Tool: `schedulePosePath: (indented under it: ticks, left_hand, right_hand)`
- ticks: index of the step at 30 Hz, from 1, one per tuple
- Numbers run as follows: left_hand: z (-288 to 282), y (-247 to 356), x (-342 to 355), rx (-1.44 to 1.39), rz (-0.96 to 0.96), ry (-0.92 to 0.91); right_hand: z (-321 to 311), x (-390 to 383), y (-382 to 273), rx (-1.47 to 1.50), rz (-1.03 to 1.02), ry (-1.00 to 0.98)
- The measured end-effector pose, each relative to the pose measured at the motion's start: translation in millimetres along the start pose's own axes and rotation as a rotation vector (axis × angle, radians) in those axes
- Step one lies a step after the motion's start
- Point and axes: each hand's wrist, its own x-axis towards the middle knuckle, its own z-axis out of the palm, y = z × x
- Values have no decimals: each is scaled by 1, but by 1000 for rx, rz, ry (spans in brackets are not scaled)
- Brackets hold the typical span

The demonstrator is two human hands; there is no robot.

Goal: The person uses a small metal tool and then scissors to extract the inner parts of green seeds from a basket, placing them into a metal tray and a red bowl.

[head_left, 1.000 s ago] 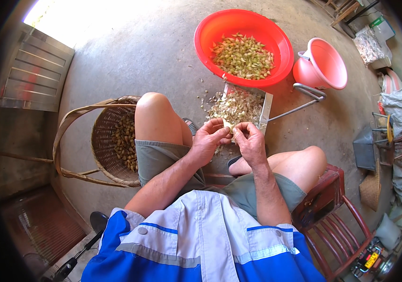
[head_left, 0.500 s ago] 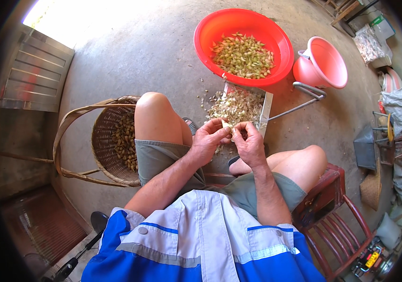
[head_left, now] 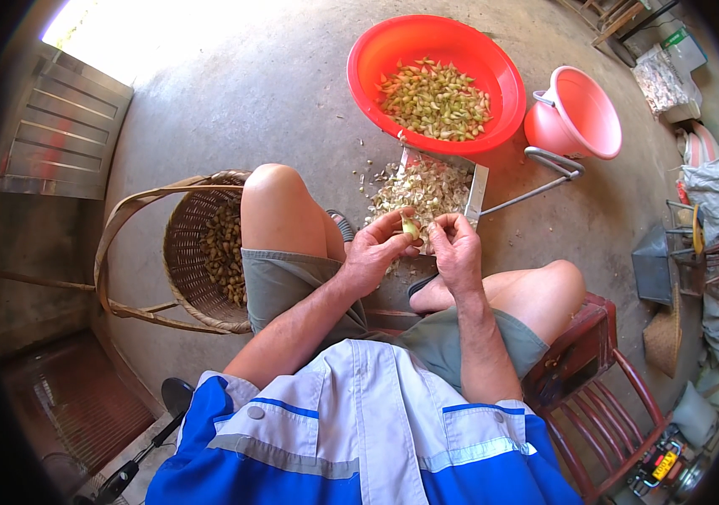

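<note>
Between the thumb and fingers of my left hand [head_left: 374,254] sits a small pale yellow-green bulb [head_left: 411,228] with a pointed tip. My right hand [head_left: 458,255] is just right of it, thumb and fingertips pinched together; whatever they hold is too small to make out. Below both hands, a heap of papery peelings [head_left: 414,189] covers a shallow tray [head_left: 476,195] and spills onto the floor. Beyond it, a red basin [head_left: 365,71] holds many similar bulbs [head_left: 437,99]. At my left knee, a woven basket [head_left: 181,240] contains brownish bulbs [head_left: 223,252].
A pink bucket [head_left: 588,109] stands right of the basin, near a bent metal bar [head_left: 544,181]. By my right leg is a reddish-brown wooden chair [head_left: 603,421]. Bags [head_left: 713,198] and a grey metal box [head_left: 652,263] line the right wall. A metal door panel [head_left: 65,126] is at far left.
My right hand has drawn slightly away to the right from the bulb. More of the bulb shows in my left hand, which has hardly moved.
</note>
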Motion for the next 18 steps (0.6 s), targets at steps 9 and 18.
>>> schedulePosePath:
  ticks: [9, 18]
  left_hand:
    - [-3, -11, 2, 87, 67, 13]
    - [-4, -18, 0, 583, 258, 56]
  right_hand:
    - [-5, 1, -7, -162, -102, 13]
    - [4, -3, -13, -412, -250, -13]
